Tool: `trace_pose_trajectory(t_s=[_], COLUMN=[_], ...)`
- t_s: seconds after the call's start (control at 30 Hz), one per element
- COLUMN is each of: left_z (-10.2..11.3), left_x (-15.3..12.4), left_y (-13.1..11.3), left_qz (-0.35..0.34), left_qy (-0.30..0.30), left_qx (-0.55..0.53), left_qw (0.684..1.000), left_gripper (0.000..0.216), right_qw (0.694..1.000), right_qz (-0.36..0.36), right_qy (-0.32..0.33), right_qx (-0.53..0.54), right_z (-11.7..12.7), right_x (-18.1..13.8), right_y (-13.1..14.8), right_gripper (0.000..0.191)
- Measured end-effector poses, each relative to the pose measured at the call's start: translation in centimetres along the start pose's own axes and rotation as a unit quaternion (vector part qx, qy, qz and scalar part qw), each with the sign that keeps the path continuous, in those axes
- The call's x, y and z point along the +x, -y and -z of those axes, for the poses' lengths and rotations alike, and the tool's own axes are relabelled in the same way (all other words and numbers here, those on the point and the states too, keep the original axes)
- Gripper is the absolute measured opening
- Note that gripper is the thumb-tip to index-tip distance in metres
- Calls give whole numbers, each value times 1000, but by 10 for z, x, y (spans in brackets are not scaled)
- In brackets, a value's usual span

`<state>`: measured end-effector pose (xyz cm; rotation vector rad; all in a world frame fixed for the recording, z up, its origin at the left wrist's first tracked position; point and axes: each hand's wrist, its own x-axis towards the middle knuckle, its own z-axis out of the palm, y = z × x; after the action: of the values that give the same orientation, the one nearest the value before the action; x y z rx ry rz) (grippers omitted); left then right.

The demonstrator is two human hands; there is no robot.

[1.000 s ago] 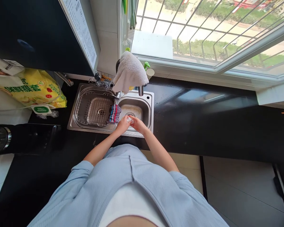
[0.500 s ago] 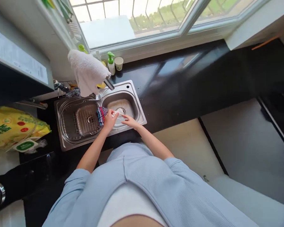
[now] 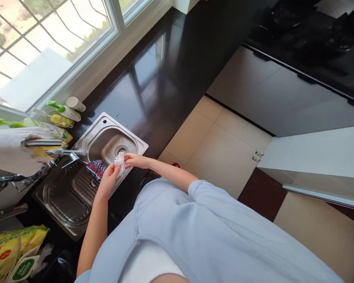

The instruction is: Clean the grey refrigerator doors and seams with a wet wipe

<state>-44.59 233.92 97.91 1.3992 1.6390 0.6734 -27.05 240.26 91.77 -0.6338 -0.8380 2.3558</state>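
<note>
My left hand (image 3: 109,177) and my right hand (image 3: 134,160) both pinch a small crumpled white wad (image 3: 119,161), paper or cloth, over the front edge of the steel double sink (image 3: 104,125). Just left of the wad a striped cloth (image 3: 96,168) hangs over the divider between the two basins. Beyond my hands the right basin shows its drain (image 3: 121,150). In the left basin lies a wire rack (image 3: 76,188).
A tap (image 3: 63,152) with a pale towel (image 3: 8,151) draped on it rises at the left. Green-pump bottles (image 3: 63,111) and a cup (image 3: 76,103) stand by the window. The black counter (image 3: 153,78) runs right. A yellow bag (image 3: 11,245) lies at lower left.
The view has swung far to the right, toward the floor and cabinets. My hands stayed over the sink, now lifted a little with the white wad showing between them.
</note>
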Motion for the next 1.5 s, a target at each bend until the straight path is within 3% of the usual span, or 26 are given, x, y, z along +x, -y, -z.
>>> trace_pose_trajectory(t_s=[0.13, 0.3, 0.47, 0.63, 0.77, 0.87, 0.97, 1.1, 1.23, 1.37, 1.5], left_z=[-40, -105, -182, -263, -338, -403, -471, -557, -644, -735, -801], left_x=[4, 25, 50, 73, 91, 97, 93, 69, 21, -57, -145], left_y=[-27, -67, -109, -149, -183, -209, -235, -264, -281, -284, -284], left_qz=[-23, -91, -126, -136, -151, -173, -200, -222, -240, -270, -311], left_qy=[-18, -16, 133, 274, 377, 463, 546, 650, 717, 751, 770], left_qx=[47, 113, 110, 84, 96, 115, 138, 180, 225, 248, 237], left_qw=[998, 989, 977, 949, 909, 862, 802, 704, 615, 550, 504], left_gripper=[57, 46, 49, 61, 62, 66, 70, 69, 66, 62, 59], right_qw=[995, 984, 962, 879, 773, 691, 595, 445, 278, 84, -49], right_qz=[67, 149, 227, 326, 408, 454, 507, 569, 605, 625, 626], right_qy=[43, -6, -112, -297, -417, -475, -512, -545, -583, -615, -630], right_qx=[64, 95, 106, 180, 251, 300, 355, 425, 467, 474, 457], right_z=[21, 71, 120, 163, 186, 197, 206, 212, 212, 217, 222], right_x=[-45, -118, -190, -257, -313, -352, -385, -416, -439, -477, -533], right_y=[1, 6, 11, -3, -26, -44, -61, -84, -108, -140, -181], right_gripper=[43, 59, 56, 39, 36, 36, 43, 50, 47, 49, 53])
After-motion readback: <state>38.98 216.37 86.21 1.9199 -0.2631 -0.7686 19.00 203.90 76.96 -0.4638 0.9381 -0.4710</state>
